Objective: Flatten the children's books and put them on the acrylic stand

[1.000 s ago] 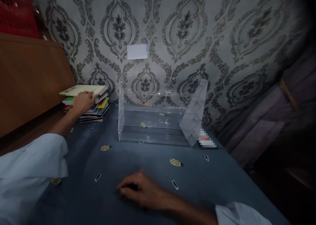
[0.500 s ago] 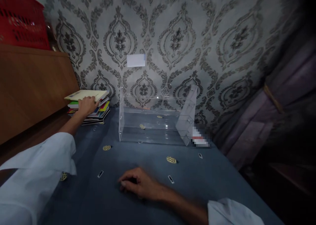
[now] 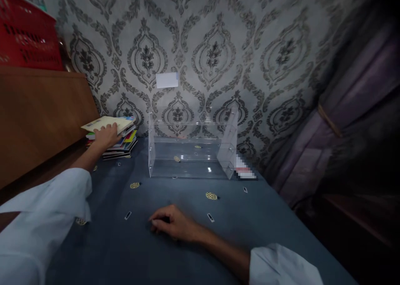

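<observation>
The work looks to be at an early stage: the books in sight lie together in the pile (image 3: 123, 146) at the far left of the worktop (image 3: 175, 260), beside the wooden cabinet (image 3: 43, 110), and the pale top book (image 3: 101, 121) has not been lifted clear of the others. The clear stand (image 3: 190, 168) is upright near the wall (image 3: 200, 39), to the right of the pile and apart from it; none of the books has been brought to it, and all those below the top one are yet to be taken up. The left hand (image 3: 106, 136) reaches over the near right part of the top book, its fingers bent and laid on the cover; its thumb is hidden, so I cannot tell whether it pinches the book or only rests there. The right hand (image 3: 175, 223), near the middle, is loosely curled with a gap between thumb and forefinger, and holds nothing visible; whether it touches the worktop is unclear.
</observation>
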`<state>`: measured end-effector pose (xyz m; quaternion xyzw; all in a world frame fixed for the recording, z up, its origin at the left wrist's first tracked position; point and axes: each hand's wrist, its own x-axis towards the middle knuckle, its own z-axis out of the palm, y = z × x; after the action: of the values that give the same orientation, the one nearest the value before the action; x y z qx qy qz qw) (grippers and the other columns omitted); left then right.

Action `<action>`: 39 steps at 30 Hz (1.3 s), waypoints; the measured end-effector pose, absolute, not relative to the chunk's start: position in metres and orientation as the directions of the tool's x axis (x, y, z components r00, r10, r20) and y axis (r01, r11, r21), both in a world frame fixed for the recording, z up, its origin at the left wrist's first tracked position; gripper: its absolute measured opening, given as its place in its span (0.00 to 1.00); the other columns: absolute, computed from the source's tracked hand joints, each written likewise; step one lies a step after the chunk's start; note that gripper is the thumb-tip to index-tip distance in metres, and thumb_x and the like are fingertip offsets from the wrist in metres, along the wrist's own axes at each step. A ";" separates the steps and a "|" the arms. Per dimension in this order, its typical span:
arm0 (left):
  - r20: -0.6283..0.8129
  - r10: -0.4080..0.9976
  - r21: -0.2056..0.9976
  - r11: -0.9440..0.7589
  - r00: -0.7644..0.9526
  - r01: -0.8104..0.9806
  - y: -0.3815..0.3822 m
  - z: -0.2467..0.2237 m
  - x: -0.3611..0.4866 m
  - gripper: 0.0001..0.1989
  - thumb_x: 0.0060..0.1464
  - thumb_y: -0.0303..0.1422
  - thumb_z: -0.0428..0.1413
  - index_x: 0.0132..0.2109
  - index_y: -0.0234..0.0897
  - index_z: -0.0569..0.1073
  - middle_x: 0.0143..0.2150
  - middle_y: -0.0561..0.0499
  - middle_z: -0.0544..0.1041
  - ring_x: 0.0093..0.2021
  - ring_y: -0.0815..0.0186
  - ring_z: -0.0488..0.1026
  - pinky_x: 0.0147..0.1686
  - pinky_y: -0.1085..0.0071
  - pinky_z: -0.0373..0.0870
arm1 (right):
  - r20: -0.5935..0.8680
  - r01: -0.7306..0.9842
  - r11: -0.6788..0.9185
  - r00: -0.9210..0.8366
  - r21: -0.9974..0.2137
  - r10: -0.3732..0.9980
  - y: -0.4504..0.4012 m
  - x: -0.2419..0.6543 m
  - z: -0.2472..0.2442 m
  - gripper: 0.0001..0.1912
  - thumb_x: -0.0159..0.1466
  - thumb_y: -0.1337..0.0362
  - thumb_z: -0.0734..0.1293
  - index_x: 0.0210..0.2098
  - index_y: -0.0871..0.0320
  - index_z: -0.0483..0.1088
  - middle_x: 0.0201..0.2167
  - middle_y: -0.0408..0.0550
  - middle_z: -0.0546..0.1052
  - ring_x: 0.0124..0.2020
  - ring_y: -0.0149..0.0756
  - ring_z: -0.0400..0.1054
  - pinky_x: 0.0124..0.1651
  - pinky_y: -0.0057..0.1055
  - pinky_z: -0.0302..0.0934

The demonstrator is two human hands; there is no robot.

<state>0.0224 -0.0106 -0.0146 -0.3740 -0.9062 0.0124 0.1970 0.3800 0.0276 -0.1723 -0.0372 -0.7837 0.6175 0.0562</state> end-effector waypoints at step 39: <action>0.074 0.966 -0.091 0.253 -0.247 0.963 -0.184 -0.156 0.085 0.34 0.58 0.28 0.43 0.72 0.38 0.59 0.73 0.46 0.59 0.74 0.55 0.53 0.69 0.55 0.56 | 0.089 -0.057 0.247 -0.989 -0.967 0.120 0.028 0.381 -0.169 0.12 0.66 0.63 0.65 0.43 0.60 0.78 0.34 0.47 0.82 0.33 0.31 0.74 0.39 0.28 0.68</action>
<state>0.0849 -0.1837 -0.1559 -0.6109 -0.7895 0.0132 0.0570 0.3810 0.0280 -0.1686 -0.0202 -0.7864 0.6131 0.0722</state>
